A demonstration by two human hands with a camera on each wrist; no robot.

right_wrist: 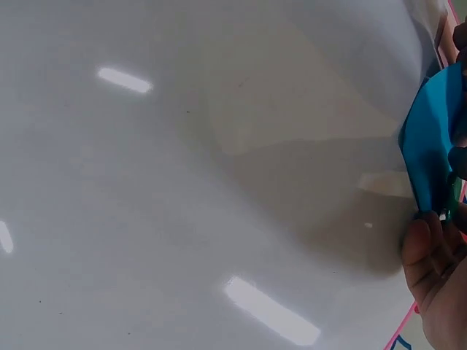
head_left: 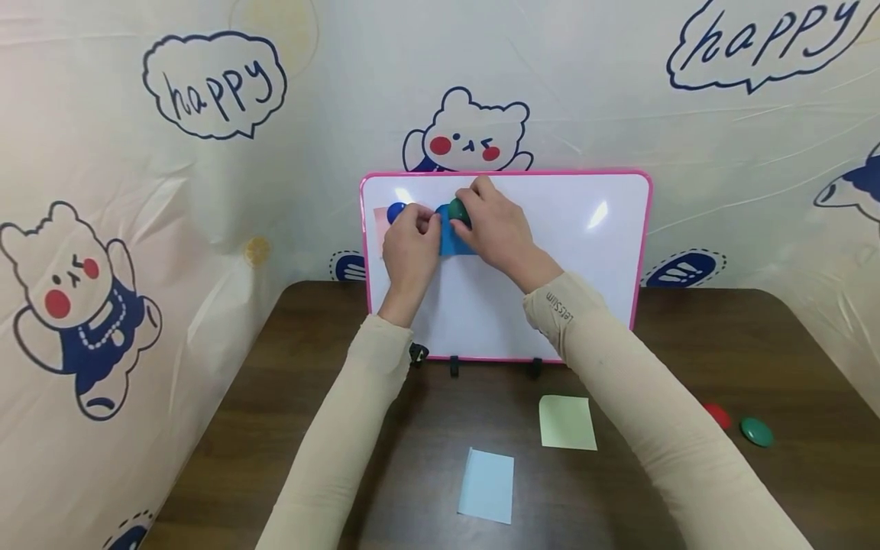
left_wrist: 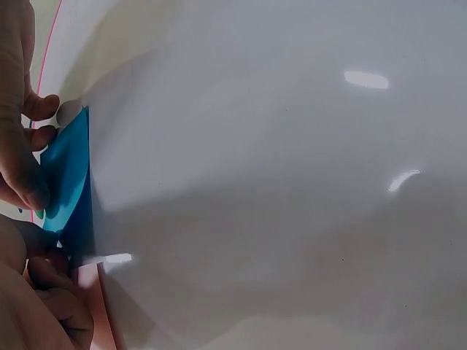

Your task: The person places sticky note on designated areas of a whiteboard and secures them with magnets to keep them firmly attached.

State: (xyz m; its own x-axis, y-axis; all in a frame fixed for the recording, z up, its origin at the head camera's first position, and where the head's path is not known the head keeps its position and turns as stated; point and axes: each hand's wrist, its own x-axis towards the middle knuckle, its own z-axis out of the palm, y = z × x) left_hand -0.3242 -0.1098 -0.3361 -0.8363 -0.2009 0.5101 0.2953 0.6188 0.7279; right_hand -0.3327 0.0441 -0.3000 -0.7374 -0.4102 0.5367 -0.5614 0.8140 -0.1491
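Against the whiteboard (head_left: 584,260) in the head view is a blue sticky note (head_left: 452,241), its left edge pinched between the thumb and finger of my left hand (head_left: 411,248). My right hand (head_left: 500,229) grips a round green magnet (head_left: 459,211) over the note's upper part. Just left of my left hand, a dark blue magnet (head_left: 395,211) sits on a pink sticky note (head_left: 380,221), partly covered by the hand. Both wrist views show the blue note (left_wrist: 71,175) bent, with part of it standing off the board.
On the brown table (head_left: 309,359) lie a pale green note (head_left: 567,422) and a light blue note (head_left: 486,486). A red magnet (head_left: 718,415), partly behind the right sleeve, and another green magnet (head_left: 757,432) lie at right. Black feet (head_left: 454,367) support the board.
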